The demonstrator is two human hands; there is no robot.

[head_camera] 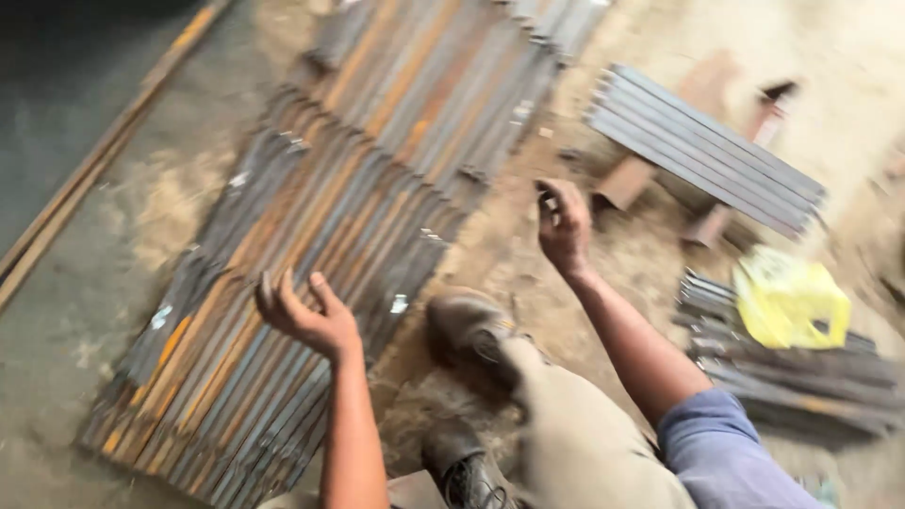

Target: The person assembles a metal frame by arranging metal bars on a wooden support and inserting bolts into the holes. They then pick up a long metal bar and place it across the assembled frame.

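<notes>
While the view blurs with the head's motion, a big spread of rusty steel strips (311,245) fills the left and middle of the dirt floor (528,254), laid side by side in overlapping rows running toward the top edge. Off at the right, a smaller bundle of grey bars (702,151) lies slantwise, and below it a darker heap of strips (801,377) carries a crumpled yellow bag (790,300). Two brown boots (467,325) are planted just beside the spread's near right edge. Left hand (309,316) hovers over the near rows, palm up, fingers loosely curled and apart, gripping nothing. Right hand (564,226) hangs above the bare dirt, fingers bent around something small and dark, too blurred to name. Those strips look stiff, heavy, sharp-edged and rust-rough, so a hold near one end, fingers wrapped across the flat, seems soundest.
</notes>
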